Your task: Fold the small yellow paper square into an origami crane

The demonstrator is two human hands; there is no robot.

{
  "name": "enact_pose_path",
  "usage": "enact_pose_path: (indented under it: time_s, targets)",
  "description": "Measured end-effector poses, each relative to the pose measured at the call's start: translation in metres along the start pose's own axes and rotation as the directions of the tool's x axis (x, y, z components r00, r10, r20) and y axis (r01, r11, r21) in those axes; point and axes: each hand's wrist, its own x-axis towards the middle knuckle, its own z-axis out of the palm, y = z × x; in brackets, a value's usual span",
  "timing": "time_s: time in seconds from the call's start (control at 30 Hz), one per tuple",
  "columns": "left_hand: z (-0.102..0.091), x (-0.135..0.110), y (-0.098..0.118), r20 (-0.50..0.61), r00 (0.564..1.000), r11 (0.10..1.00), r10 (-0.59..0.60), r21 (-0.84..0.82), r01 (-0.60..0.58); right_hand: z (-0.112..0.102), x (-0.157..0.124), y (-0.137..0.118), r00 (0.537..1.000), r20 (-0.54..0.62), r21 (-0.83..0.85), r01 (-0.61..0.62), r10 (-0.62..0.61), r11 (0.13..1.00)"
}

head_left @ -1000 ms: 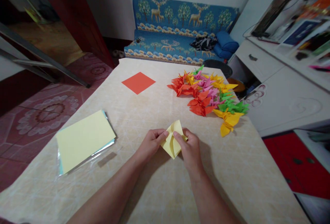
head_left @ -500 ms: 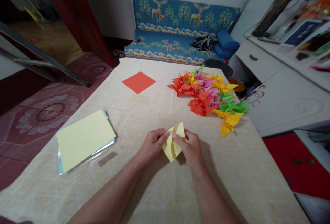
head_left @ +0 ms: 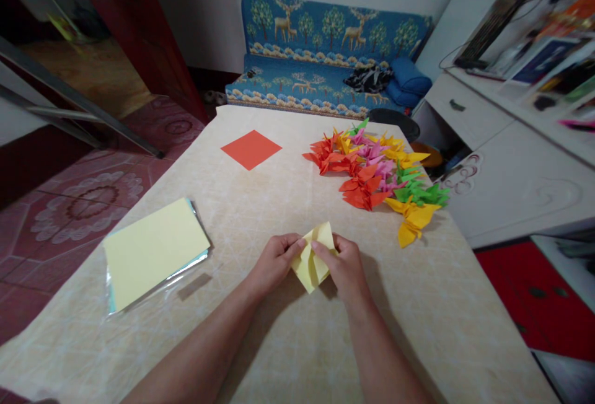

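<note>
Yellow paper (head_left: 310, 272), one piece, part-folded, pinched between left hand (head_left: 273, 260) and right hand (head_left: 348, 265) over the near part of the desk (head_left: 279, 202); liable to crease askew or tear, should one hand pull harder than the other.

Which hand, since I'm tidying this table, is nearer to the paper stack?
The left hand: it is to the right of the paper stack, apart from it. The right hand is farther right, across the folded yellow paper that both hold.
</note>
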Motion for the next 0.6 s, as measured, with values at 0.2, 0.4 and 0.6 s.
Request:
enact_pose_path:
  time_s: [0.2, 0.4, 0.6]
  targets:
    - [-0.0001, -0.0012, 0.0010, 0.012, 0.997, 0.993, 0.076, 0.095, -0.076, -0.0006, 0.0007, 0.0018, 0.999, -0.036, -0.073, 0.015, -0.017, 0.997]
    - [-0.0011, -0.0025, 0.0050, 0.100, 0.992, 0.992, 0.076, 0.098, -0.085, -0.0001, 0.0000, 0.0020, 0.997, -0.058, -0.105, 0.046, -0.052, 0.993]
    - [-0.0015, -0.0027, 0.0059, 0.106, 0.993, 0.995, 0.057, 0.077, -0.065, 0.0004, 0.0009, 0.0026, 0.996, -0.068, -0.130, 0.043, -0.052, 0.991]
